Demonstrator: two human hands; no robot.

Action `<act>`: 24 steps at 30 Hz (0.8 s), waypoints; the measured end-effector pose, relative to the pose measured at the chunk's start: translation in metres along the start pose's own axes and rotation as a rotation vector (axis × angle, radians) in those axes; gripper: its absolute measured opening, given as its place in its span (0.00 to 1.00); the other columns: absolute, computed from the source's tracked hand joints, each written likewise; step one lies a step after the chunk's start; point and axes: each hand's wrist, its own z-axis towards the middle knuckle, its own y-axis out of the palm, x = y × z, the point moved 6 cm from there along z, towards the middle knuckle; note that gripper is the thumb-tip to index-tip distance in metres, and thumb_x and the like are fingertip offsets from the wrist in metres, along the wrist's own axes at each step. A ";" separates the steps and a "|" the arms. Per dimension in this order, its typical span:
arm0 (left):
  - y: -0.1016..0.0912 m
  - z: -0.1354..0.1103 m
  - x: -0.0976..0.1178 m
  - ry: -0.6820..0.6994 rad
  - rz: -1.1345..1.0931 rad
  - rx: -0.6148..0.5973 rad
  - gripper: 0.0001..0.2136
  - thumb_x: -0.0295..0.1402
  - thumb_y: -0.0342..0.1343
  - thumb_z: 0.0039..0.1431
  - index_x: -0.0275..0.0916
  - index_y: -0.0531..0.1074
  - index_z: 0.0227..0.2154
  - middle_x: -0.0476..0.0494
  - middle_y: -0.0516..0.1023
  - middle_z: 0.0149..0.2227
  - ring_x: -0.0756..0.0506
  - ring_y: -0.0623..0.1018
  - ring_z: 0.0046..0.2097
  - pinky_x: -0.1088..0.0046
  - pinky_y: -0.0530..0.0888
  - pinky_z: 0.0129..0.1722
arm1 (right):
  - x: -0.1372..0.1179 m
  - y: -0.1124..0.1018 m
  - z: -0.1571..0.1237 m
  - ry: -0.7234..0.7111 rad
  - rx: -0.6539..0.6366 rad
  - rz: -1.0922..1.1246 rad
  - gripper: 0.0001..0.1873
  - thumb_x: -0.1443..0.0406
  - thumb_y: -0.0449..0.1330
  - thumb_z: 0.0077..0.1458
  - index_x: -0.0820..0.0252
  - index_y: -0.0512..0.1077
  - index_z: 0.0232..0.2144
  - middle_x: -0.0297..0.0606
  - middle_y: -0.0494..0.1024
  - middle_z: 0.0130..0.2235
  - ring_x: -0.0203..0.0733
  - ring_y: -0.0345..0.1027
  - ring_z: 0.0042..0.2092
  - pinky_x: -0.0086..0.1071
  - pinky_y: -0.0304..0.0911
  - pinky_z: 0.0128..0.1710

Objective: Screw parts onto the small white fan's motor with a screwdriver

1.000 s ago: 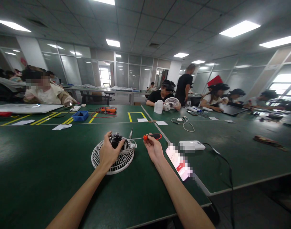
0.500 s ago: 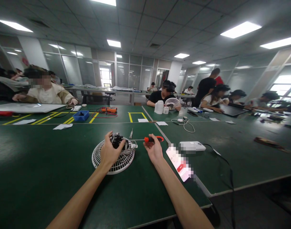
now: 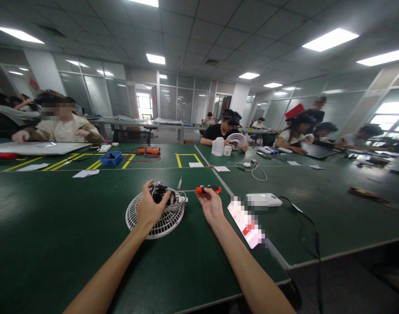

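Observation:
My left hand (image 3: 150, 207) is closed around a black fan motor (image 3: 160, 192), thumb on the near right side and fingers on the left. Beneath it a round white fan grille (image 3: 166, 224) lies on the green table, with pale wires bunched at its right. In my right hand (image 3: 211, 205) is a screwdriver (image 3: 208, 189) with an orange and black handle. Its shaft points left, level, toward the motor; whether the tip touches is too small to tell. A small pen-like tool (image 3: 180, 183) lies just behind the shaft.
Right of my right hand lies a lit phone (image 3: 245, 224), with a white power bank (image 3: 263, 199) and black cable beyond it. Farther back are a blue tray (image 3: 111, 158), an orange meter (image 3: 149, 150), paper slips and a white cable (image 3: 252, 168). Co-workers sit around the tables.
The screwdriver and my right fingers have shifted slightly, the handle moving a little left and turning. My left hand stays on the motor. A standing person in the background has moved right.

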 end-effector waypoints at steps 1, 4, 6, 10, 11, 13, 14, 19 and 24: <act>0.000 0.000 0.000 -0.001 0.003 -0.001 0.36 0.53 0.60 0.57 0.39 0.61 0.63 0.29 0.75 0.59 0.30 0.80 0.54 0.48 0.76 0.54 | 0.001 0.000 0.000 0.006 0.005 0.010 0.14 0.73 0.70 0.44 0.57 0.69 0.30 0.33 0.82 0.29 0.37 0.78 0.31 0.31 0.78 0.36; 0.001 0.000 0.001 0.011 0.016 -0.007 0.36 0.53 0.60 0.57 0.39 0.62 0.63 0.29 0.75 0.59 0.30 0.80 0.54 0.48 0.76 0.54 | 0.002 0.000 0.000 -0.001 0.012 0.011 0.16 0.69 0.72 0.45 0.55 0.69 0.33 0.30 0.80 0.27 0.37 0.77 0.30 0.30 0.78 0.34; 0.001 0.000 0.001 0.021 0.021 -0.012 0.35 0.53 0.59 0.58 0.40 0.62 0.63 0.30 0.75 0.59 0.30 0.80 0.55 0.48 0.76 0.54 | 0.003 -0.001 0.000 -0.007 0.024 -0.022 0.17 0.67 0.73 0.46 0.55 0.69 0.35 0.29 0.79 0.26 0.36 0.76 0.28 0.30 0.76 0.31; 0.001 0.000 0.000 0.016 0.023 -0.020 0.35 0.54 0.59 0.58 0.40 0.62 0.62 0.31 0.75 0.59 0.31 0.80 0.54 0.50 0.76 0.54 | 0.004 -0.001 0.000 0.009 0.025 -0.067 0.17 0.69 0.74 0.44 0.56 0.70 0.32 0.30 0.79 0.25 0.36 0.75 0.26 0.27 0.74 0.29; 0.001 0.000 0.000 0.015 0.023 -0.020 0.35 0.54 0.59 0.58 0.40 0.62 0.62 0.31 0.75 0.59 0.31 0.80 0.54 0.50 0.76 0.54 | 0.003 0.000 0.001 0.007 0.022 -0.058 0.17 0.70 0.74 0.44 0.56 0.70 0.31 0.30 0.79 0.25 0.36 0.76 0.27 0.27 0.75 0.30; 0.001 0.000 0.000 0.018 0.023 -0.018 0.35 0.54 0.59 0.58 0.40 0.62 0.62 0.31 0.76 0.59 0.31 0.80 0.54 0.51 0.76 0.54 | 0.001 0.000 0.000 0.001 0.020 -0.030 0.17 0.73 0.72 0.43 0.57 0.69 0.29 0.30 0.80 0.26 0.36 0.78 0.30 0.28 0.76 0.33; 0.001 0.000 0.000 0.019 0.023 -0.016 0.35 0.54 0.59 0.58 0.40 0.62 0.62 0.31 0.76 0.59 0.31 0.80 0.54 0.51 0.76 0.54 | 0.000 0.001 0.000 0.000 0.019 -0.014 0.17 0.75 0.72 0.42 0.57 0.69 0.29 0.31 0.81 0.27 0.36 0.78 0.31 0.28 0.77 0.35; 0.002 0.000 0.000 0.029 0.030 -0.012 0.34 0.54 0.59 0.58 0.40 0.62 0.62 0.31 0.76 0.58 0.31 0.80 0.54 0.51 0.76 0.54 | 0.002 0.003 -0.002 0.000 0.009 0.008 0.19 0.72 0.73 0.42 0.55 0.69 0.33 0.30 0.81 0.28 0.37 0.78 0.31 0.29 0.77 0.35; 0.001 -0.001 0.000 0.034 0.026 -0.013 0.34 0.54 0.59 0.58 0.40 0.62 0.62 0.31 0.76 0.58 0.31 0.80 0.54 0.51 0.76 0.53 | 0.002 0.001 -0.003 -0.006 0.029 -0.034 0.22 0.72 0.74 0.41 0.54 0.69 0.36 0.28 0.80 0.27 0.38 0.77 0.29 0.30 0.76 0.31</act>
